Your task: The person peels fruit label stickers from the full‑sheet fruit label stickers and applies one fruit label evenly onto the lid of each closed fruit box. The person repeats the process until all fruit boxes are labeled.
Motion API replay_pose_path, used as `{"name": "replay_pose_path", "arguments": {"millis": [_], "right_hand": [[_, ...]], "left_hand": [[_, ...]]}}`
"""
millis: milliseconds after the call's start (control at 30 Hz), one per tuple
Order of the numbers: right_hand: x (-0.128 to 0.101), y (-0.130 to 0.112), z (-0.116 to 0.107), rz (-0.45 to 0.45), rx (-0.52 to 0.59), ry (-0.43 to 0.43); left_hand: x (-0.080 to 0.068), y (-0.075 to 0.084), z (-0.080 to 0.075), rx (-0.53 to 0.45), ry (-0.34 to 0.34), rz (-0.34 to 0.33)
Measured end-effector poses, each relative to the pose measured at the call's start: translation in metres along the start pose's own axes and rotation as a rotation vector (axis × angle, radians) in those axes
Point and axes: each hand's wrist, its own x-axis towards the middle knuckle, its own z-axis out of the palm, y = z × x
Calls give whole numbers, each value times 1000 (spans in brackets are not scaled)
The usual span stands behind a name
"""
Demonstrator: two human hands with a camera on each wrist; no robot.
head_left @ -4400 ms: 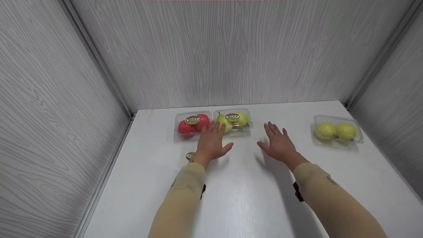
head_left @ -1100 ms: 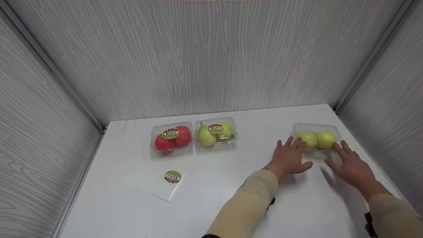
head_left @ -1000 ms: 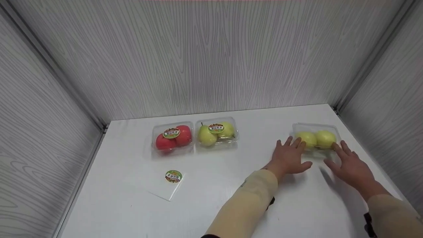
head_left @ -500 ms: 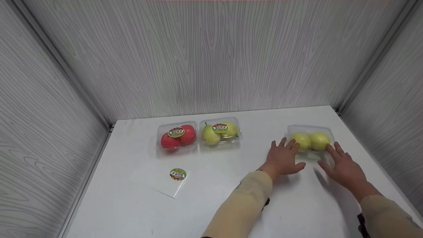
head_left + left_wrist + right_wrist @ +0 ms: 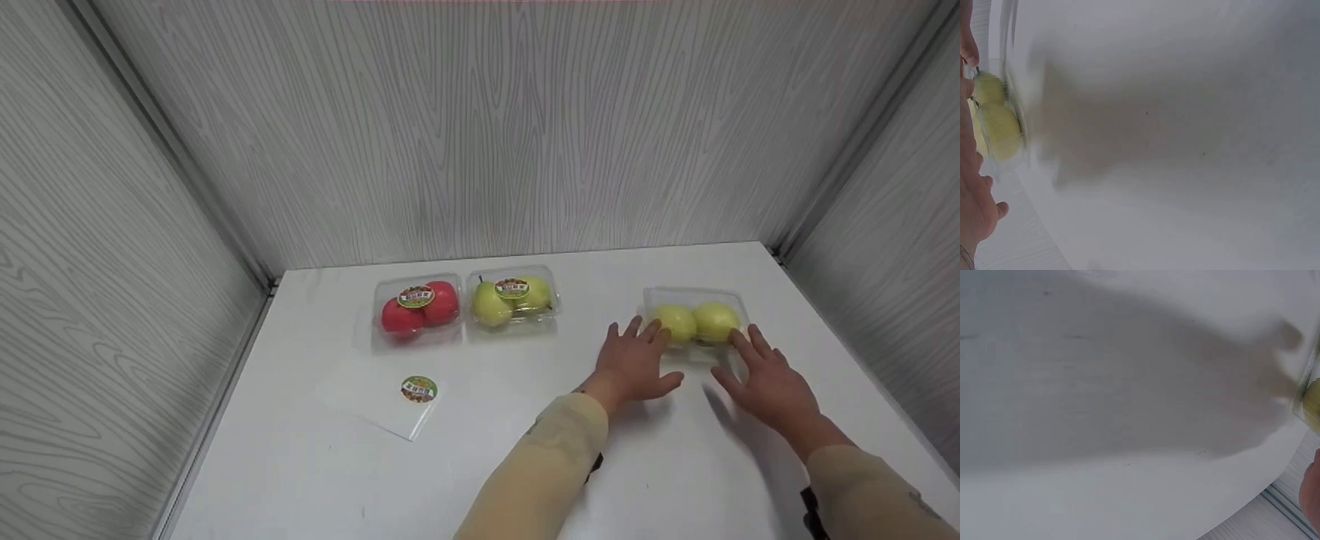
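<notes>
A clear plastic fruit box (image 5: 697, 297) with two yellow-green pears (image 5: 715, 322) sits at the right of the white table. My left hand (image 5: 634, 367) is at its left front side, fingers straight and spread, fingertips at the box. At the right front corner is my right hand (image 5: 772, 386), its fingers also extended. Neither hand curls round the box. In the left wrist view, pears (image 5: 1000, 132) show beyond the left fingers. The right wrist view shows only part of a pear (image 5: 1313, 405) near the right hand.
Left of centre, a labelled box of red apples (image 5: 420, 311) stands beside a labelled box of pears (image 5: 514, 300). Nearer lies a clear sheet (image 5: 405, 427) bearing a round sticker (image 5: 418, 389). Grey wood-grain walls (image 5: 495, 127) enclose the table at the back and sides.
Both hands have gone from the middle pear box to the right-hand one. Over the last second that box has slid left with them, closer to the other boxes. The head view has shifted.
</notes>
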Motion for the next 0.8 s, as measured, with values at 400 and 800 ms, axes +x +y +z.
{"name": "replay_pose_path", "arguments": {"millis": [400, 800], "right_hand": [[-4, -25, 4, -34, 7, 9], [-11, -56, 24, -78, -7, 62]], "left_hand": [[-20, -15, -4, 27, -16, -16], [-54, -38, 0, 27, 17, -25]]}}
